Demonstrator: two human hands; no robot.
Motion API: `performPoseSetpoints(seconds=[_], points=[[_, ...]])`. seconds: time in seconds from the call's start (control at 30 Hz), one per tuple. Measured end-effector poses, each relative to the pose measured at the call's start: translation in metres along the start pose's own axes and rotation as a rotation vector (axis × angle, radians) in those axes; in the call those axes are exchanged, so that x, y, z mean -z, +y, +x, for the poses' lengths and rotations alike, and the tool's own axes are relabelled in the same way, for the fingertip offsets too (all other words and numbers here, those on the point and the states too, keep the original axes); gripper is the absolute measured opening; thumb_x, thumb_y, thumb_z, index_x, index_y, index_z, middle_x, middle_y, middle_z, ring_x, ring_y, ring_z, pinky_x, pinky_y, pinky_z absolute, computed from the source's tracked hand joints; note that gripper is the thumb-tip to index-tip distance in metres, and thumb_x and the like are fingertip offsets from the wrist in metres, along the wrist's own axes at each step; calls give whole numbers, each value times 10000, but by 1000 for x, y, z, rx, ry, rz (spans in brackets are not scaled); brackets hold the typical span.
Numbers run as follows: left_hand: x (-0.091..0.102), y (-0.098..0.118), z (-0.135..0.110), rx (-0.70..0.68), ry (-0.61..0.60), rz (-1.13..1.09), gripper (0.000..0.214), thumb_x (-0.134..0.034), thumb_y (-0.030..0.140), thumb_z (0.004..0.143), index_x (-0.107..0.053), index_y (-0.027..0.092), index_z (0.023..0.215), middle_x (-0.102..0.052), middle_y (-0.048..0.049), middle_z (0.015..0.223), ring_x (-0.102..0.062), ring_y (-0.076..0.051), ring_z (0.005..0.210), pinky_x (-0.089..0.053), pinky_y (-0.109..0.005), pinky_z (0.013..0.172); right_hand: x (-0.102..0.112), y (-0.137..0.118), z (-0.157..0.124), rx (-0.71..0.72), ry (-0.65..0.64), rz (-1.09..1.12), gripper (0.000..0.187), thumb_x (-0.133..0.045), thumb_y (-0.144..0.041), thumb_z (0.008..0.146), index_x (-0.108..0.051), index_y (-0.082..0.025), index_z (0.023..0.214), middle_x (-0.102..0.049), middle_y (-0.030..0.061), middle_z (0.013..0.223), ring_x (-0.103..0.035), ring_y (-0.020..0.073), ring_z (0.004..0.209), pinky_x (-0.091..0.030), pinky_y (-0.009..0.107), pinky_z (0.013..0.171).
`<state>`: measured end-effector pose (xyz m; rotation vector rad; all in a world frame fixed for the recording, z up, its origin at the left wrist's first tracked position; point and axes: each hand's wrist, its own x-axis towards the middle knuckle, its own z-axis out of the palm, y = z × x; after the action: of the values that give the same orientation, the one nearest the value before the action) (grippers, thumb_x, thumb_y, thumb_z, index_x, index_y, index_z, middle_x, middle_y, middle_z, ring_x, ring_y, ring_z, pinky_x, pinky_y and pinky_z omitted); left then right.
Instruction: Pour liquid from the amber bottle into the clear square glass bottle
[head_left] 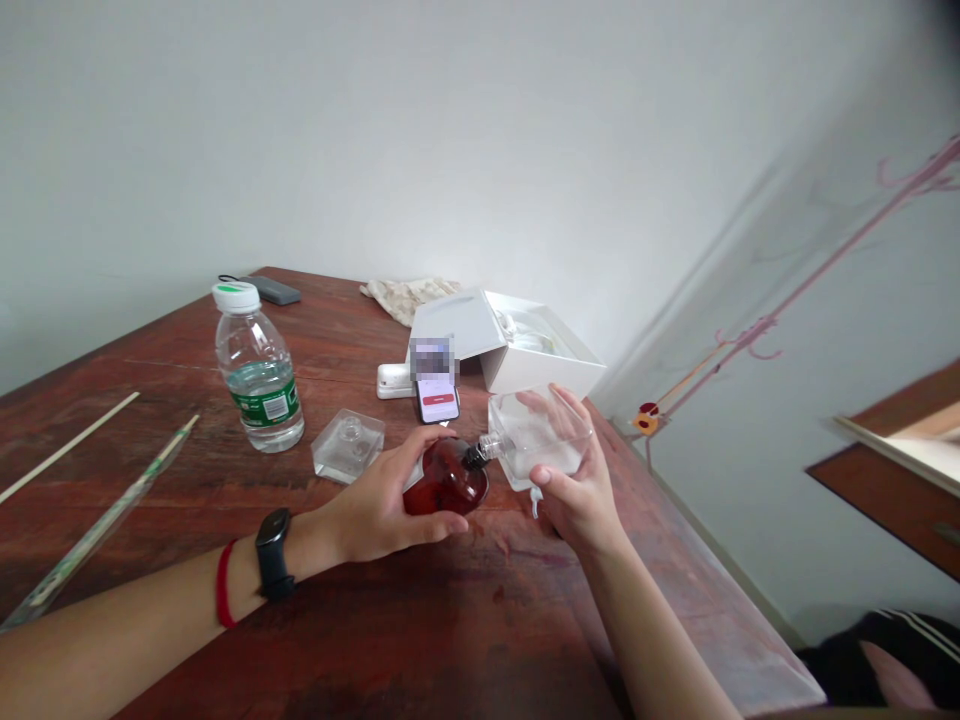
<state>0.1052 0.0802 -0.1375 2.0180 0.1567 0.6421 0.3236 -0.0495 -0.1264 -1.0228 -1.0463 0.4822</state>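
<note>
My left hand is wrapped round a reddish-brown bottle, tipped on its side with its dark neck pointing right. In my right hand is a clear square bottle, tilted so that its threaded neck faces left. The two necks meet mouth to mouth, or nearly so; I cannot tell whether liquid passes between them. A small pale tag or strip hangs below the clear bottle. Left of my left hand, a clear angular block with a round hole lies on the table.
On the wooden table stand a water bottle and an open white box. A phone leans near a white case. A cloth, a grey device, a bare stick and wrapped chopsticks lie around.
</note>
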Motion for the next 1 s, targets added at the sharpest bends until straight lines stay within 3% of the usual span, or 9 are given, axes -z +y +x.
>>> performPoseSetpoints(seconds=[1.0], points=[[0,0,0,-13,1,1,738,-822,510,867,-439,233,1433,-685,-119,1335,-701,-325,1160,-528,-483,1064,-1,-1,0,-5,3,3,862,-971,-497,675,-564,-389,1428,-707,65,1398,-615,361,1364,-490,615,1146]])
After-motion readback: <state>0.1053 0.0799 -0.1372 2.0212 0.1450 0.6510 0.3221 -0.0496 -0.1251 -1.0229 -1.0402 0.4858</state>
